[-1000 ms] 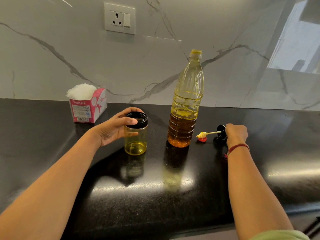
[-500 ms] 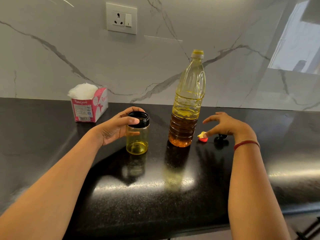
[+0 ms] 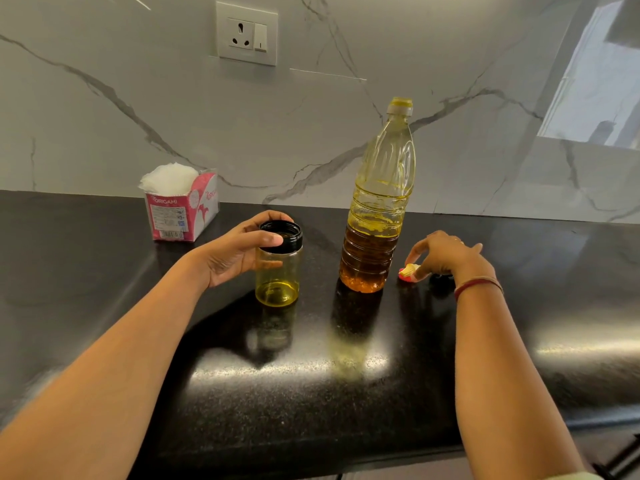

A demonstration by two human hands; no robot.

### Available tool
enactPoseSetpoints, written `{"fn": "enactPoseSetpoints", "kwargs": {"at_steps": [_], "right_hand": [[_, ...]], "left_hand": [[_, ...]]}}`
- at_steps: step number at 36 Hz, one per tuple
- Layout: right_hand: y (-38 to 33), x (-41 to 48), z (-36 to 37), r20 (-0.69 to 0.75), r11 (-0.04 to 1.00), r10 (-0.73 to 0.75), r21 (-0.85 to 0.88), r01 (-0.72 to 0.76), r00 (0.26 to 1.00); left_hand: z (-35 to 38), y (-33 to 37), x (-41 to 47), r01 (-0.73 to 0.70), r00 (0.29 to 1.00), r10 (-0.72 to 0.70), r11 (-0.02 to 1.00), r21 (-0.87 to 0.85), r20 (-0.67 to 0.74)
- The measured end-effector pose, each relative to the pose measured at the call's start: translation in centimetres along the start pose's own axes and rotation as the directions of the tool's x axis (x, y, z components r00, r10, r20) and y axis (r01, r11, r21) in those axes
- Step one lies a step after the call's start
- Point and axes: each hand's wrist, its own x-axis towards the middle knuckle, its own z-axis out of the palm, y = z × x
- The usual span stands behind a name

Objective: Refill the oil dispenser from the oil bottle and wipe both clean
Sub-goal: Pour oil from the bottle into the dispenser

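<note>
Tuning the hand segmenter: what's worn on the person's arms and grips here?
Left forearm and right forearm are bare, no sleeves. The left grip has no glove and nothing on its wrist. The right grip is gloveless; a thin red thread band circles its wrist. A pale green scrap of cloth shows at the bottom right edge.

A speckled black bench meets a grey-veined white marble wall; the oil bottle glows yellow over amber, and the tissue box is pink.
</note>
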Motion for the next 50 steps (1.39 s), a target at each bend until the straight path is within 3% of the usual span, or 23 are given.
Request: {"fn": "enactPoseSetpoints", "kwargs": {"at_steps": [14,20,31,45,48,50], "right_hand": [[0.4,0.7,0.5,0.112,0.990,-0.043,0.136,0.028,0.993],[1.1,1.2,0.9,0.053,0.992,0.005,0.122,-0.012,0.999],[2.3,1.9,1.0,0.091,0.973,0.039,0.222,-0.058,0.995],[3.2,2.4,0.6,0.092,0.973,0.038,0.223,-0.058,0.995],[3.0,1.9,-0.4,0.032,0.960,0.023,0.278,-0.032,0.999],[2.9,1.6,-1.1,-0.061,0.915,-0.017,0.402,0.040,0.998]], "left_hand": [[0.0,0.0,0.1,0.004,1.000,-0.004,1.000,0.013,-0.010],[0.0,0.0,0.1,-0.003,1.000,0.003,1.000,0.011,-0.008],[0.1,0.0,0.0,-0.008,1.000,0.008,1.000,0.014,-0.005],[0.1,0.0,0.0,0.002,1.000,-0.002,1.000,0.026,-0.010],[0.1,0.0,0.0,0.002,1.000,-0.002,1.000,0.030,-0.012],[0.1,0.1,0.0,0.002,1.000,-0.001,1.000,0.031,-0.009]]}}
